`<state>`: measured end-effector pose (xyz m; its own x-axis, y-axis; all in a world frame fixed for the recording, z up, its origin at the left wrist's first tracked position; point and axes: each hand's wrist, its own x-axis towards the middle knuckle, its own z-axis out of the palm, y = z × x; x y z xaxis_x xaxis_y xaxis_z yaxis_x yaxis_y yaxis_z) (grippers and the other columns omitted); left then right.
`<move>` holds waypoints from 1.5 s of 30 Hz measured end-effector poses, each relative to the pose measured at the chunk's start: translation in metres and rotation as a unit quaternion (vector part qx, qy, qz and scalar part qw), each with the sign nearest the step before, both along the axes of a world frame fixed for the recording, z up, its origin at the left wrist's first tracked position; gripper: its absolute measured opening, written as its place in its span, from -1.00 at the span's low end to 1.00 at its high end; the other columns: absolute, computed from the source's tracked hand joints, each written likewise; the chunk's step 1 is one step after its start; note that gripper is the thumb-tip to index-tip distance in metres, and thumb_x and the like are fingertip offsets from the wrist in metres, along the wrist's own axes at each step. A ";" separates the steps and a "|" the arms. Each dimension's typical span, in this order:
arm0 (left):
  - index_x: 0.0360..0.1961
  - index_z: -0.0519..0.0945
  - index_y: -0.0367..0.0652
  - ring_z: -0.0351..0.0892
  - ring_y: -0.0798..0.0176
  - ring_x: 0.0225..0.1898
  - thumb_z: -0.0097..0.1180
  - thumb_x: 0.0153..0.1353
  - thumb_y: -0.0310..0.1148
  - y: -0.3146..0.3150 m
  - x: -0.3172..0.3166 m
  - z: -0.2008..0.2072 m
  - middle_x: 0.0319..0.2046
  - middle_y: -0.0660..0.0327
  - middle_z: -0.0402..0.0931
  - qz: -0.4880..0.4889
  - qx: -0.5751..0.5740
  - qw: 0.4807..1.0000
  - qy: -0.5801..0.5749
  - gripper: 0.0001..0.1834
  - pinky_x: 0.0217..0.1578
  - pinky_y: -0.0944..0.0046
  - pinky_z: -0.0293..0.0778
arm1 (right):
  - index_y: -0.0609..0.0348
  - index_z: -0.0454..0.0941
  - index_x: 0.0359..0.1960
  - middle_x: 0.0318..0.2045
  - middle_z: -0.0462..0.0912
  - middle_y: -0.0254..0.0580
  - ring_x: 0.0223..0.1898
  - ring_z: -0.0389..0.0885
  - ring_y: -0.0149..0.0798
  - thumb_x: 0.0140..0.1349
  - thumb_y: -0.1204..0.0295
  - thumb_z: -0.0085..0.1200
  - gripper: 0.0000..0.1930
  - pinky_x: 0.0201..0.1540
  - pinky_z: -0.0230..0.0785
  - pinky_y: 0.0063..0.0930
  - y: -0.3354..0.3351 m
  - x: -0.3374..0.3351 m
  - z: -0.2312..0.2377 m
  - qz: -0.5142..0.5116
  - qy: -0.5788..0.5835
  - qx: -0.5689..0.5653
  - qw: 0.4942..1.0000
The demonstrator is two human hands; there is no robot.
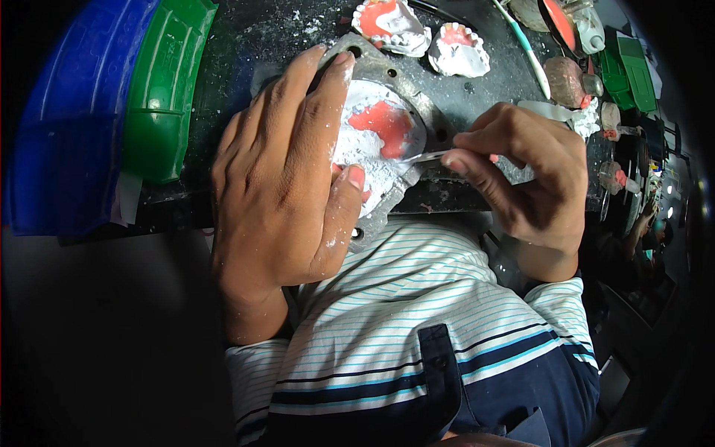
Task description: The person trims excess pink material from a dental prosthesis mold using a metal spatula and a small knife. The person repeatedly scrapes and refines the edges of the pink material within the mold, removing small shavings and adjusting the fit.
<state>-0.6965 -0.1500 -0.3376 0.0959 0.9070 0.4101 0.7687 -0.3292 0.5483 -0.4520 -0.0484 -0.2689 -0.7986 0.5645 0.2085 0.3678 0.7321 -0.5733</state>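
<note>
A grey metal dental flask (421,104), with holes round its flange, juts over the bench's near edge. White plaster (366,153) fills it, with a smooth pink patch (386,127) in the middle and loose crumbs on top. My left hand (279,167) grips the flask's left side, fingers stretched along it and thumb pressed on the plaster. From the right, my right hand (532,167) pinches a thin metal carving tool (428,157). The tool's end meets the plaster near the right rim of the pink patch. My left hand hides the flask's left part.
Two plaster dental models, one with pink (391,26) and one smaller (458,51), lie beyond the flask. A white-and-teal handled stick (525,48) and a small glass jar (567,82) are at right. Blue (63,112) and green (167,97) bins stand left. Plaster crumbs dot the dark bench (261,37).
</note>
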 end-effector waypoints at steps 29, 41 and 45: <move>0.50 0.33 -0.38 0.42 -0.34 0.34 0.61 0.05 0.07 -0.036 0.052 0.004 0.36 -0.21 0.36 0.185 0.049 0.979 0.067 0.14 0.36 -0.24 0.35 | 0.30 0.76 -0.15 -0.33 0.78 -0.16 -0.31 0.73 -0.26 0.43 0.07 0.38 -0.56 -0.23 0.56 -0.31 -0.034 0.267 -0.043 -0.167 -0.229 -0.395 0.874; 0.64 0.13 -0.27 0.29 -0.37 0.45 0.57 0.09 0.16 -0.013 0.063 0.018 0.40 -0.28 0.30 0.209 -0.091 0.960 0.160 0.29 0.52 -0.27 0.09 | 0.09 0.45 0.44 0.28 0.60 -0.24 0.26 0.58 -0.26 0.58 -0.06 0.17 -0.38 0.35 0.38 -0.18 -0.042 0.422 -0.279 -0.554 0.282 -0.286 0.729; 0.65 0.11 -0.25 0.29 -0.36 0.45 0.59 0.05 0.12 -0.008 0.066 0.025 0.40 -0.26 0.30 0.207 -0.134 0.955 0.166 0.31 0.51 -0.27 0.09 | 0.09 0.44 0.37 0.12 0.62 -0.24 0.19 0.67 -0.16 0.59 -0.07 0.15 -0.42 0.18 0.61 -0.10 -0.045 0.426 -0.298 -0.473 0.483 -0.310 0.669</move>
<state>-0.6304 -0.1581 -0.3129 -0.2100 0.9633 0.1670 0.9484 0.1592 0.2741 -0.0261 -0.0929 -0.5669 0.3144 0.9392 -0.1383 -0.2626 -0.0540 -0.9634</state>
